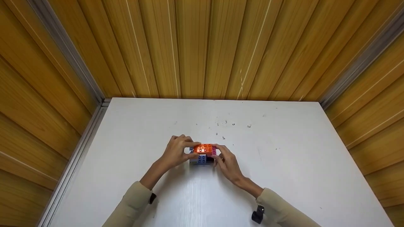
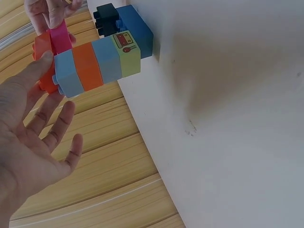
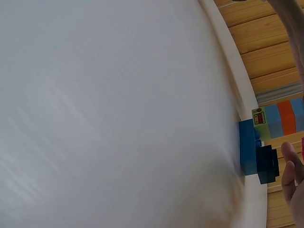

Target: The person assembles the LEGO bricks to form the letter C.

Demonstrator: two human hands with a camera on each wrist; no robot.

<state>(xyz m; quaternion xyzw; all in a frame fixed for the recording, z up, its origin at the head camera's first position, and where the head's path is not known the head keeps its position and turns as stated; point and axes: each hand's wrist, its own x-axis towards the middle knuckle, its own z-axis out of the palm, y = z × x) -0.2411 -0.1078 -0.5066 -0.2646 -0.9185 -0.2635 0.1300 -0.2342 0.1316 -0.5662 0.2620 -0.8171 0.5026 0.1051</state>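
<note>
A stack of toy building bricks stands on the white table, in front of the person. Its blue base brick (image 2: 138, 29) carries a dark brick (image 2: 107, 20) and a column: a yellow-green printed brick (image 2: 127, 53), a light blue brick (image 2: 106, 58), an orange one and another light blue brick (image 2: 68, 73). Across the top lies a bright orange brick (image 1: 203, 148) with a pink brick (image 1: 214, 151) at its right end. My left hand (image 1: 177, 152) pinches the orange brick between thumb and fingers. From the right, my right hand (image 1: 229, 163) grips the pink brick's end.
The white table (image 1: 284, 176) spreads out around both hands, with small dark marks (image 1: 233, 124) on its surface beyond the stack. Wood-patterned panels (image 1: 192, 47) rise at the back and both sides. A metal rail (image 1: 79, 142) runs along the table's left edge.
</note>
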